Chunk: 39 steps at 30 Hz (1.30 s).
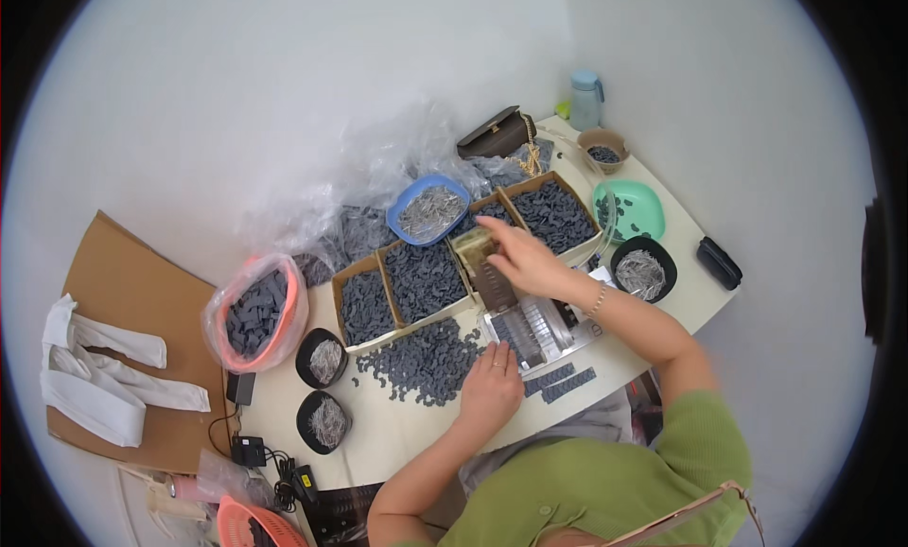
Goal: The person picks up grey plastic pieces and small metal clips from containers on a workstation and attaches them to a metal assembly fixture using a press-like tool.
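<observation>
Brace the fixture (546, 331) near the table's front edge (615, 364) with left hand (491, 392), grip unclear; right hand (532, 261), fingers apart.

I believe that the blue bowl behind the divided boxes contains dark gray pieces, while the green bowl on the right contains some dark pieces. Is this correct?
Not quite: the head view shows thin silvery pins in the blue bowl. The green bowl is described correctly.

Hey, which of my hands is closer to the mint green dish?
Your right. The right hand is left of the green dish and slightly nearer you; the left hand is farther away, beside the loose dark pieces.
</observation>
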Tool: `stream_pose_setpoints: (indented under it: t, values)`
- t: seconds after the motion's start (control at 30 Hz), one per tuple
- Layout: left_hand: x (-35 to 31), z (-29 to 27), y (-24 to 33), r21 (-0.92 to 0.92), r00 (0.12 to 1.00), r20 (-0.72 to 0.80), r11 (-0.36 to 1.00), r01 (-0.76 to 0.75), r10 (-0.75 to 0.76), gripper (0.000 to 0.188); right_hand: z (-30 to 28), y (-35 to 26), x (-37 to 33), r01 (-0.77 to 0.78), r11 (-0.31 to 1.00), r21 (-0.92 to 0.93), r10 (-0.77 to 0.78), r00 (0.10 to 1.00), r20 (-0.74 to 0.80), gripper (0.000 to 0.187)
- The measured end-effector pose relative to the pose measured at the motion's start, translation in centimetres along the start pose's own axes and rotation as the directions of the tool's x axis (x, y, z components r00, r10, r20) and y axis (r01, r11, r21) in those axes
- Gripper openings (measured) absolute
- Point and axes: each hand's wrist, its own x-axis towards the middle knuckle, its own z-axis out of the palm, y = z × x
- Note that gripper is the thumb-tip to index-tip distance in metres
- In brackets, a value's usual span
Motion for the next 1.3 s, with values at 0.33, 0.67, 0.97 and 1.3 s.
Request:
stream_pose_setpoints:
  t: [0.33, 0.67, 0.97, 1.3]
  values:
    - [3.4, -0.9, -1.2, -0.116, 0.984, 0.171, 0.99, 0.074, -0.054, 0.007, -6.1, 7.5, 0.7, -0.117, 0.94, -0.322, 0.148, 0.986, 0.074, 0.016]
    - [3.5, -12.0, -18.4, -0.206, 0.666, -0.492, 0.818, 0.537, -0.561, 0.007, -6.5, 9.2, -0.7, 0.008, 0.89, -0.456, 0.049, 0.992, 0.114, 0.006]
    - [0.2, -6.3, -22.8, -0.002, 0.894, -0.013, 0.894, 0.447, -0.447, 0.011, -7.1, 4.3, -0.9, 0.004, 0.983, -0.184, 0.021, 0.991, 0.135, 0.016]
    - [1.3, -3.7, -20.9, -0.092, 0.842, -0.238, 0.875, 0.476, -0.484, 0.006, -6.0, 0.8, -4.5, -0.035, 0.998, -0.05, 0.051, 0.924, 0.378, 0.017]
